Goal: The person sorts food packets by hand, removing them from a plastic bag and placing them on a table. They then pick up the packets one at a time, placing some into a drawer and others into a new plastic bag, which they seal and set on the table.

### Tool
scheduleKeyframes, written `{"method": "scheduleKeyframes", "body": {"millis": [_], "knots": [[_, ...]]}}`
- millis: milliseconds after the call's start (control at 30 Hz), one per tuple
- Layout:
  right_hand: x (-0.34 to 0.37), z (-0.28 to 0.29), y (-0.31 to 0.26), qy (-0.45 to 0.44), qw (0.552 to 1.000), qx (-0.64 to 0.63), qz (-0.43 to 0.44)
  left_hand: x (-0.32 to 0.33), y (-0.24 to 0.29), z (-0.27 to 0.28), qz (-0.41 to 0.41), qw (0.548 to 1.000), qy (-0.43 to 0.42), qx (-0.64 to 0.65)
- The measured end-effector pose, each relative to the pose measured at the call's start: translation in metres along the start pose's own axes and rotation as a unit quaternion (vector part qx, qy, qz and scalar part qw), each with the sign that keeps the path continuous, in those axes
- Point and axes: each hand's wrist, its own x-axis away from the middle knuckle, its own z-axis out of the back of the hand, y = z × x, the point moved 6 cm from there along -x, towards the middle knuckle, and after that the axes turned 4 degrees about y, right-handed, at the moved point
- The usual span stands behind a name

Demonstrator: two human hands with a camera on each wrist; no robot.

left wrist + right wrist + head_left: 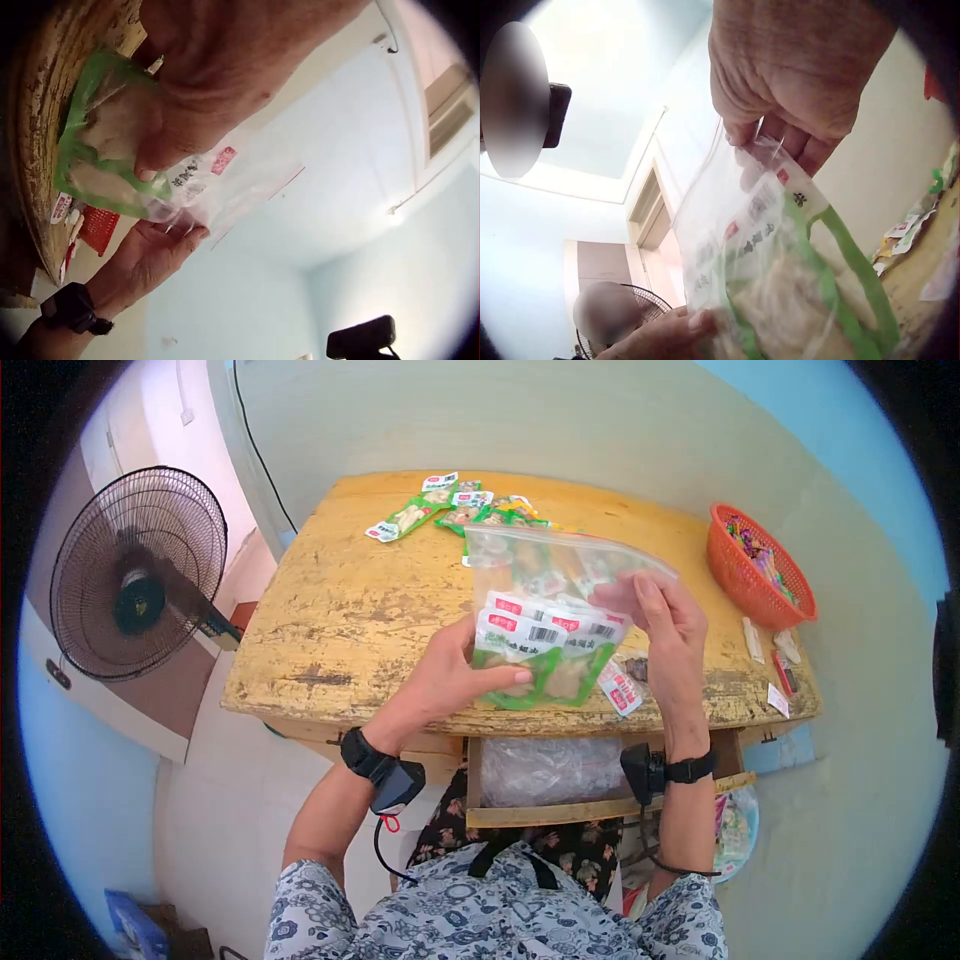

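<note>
A clear zip bag [520, 560] is held up above the table's front half, with green-and-white snack packets [520, 650] inside its lower part. My left hand [440, 675] grips the bag and packets at the left side, thumb across the front. At the bag's upper right, my right hand [665, 620] pinches the clear plastic between thumb and fingers. The right wrist view shows the right hand [787, 90] at the plastic [712, 172] above the packets [780, 292]. In the left wrist view the left thumb presses on a green-edged packet [112, 135].
More snack packets [410, 515] lie at the table's back. An orange basket [760, 570] of wrapped items stands at the right, near a red-and-black object [785, 675]. One packet [620, 688] lies behind the bag. An open drawer [550, 770] holds clear plastic; a fan [140, 575] stands left.
</note>
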Motion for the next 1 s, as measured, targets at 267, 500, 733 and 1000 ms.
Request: {"method": "scheduleKeyframes", "body": {"millis": [267,500,733,1000], "knots": [[0.007,0.036,0.047,0.044,0.990,-0.102,-0.092,0.024,0.114,-0.020,-0.279,0.879,0.030,-0.386],[0.028,0.040,0.069,0.033,0.978,-0.091,-0.183,0.008,0.115,-0.043,-0.263,0.854,-0.114,-0.435],[0.034,0.048,0.073,0.048,0.978,-0.056,-0.193,0.018,0.117,-0.064,-0.335,0.783,-0.073,-0.519],[0.043,0.044,0.085,0.038,0.984,-0.051,-0.167,0.002,0.098,-0.035,-0.227,0.901,-0.059,-0.365]]}}
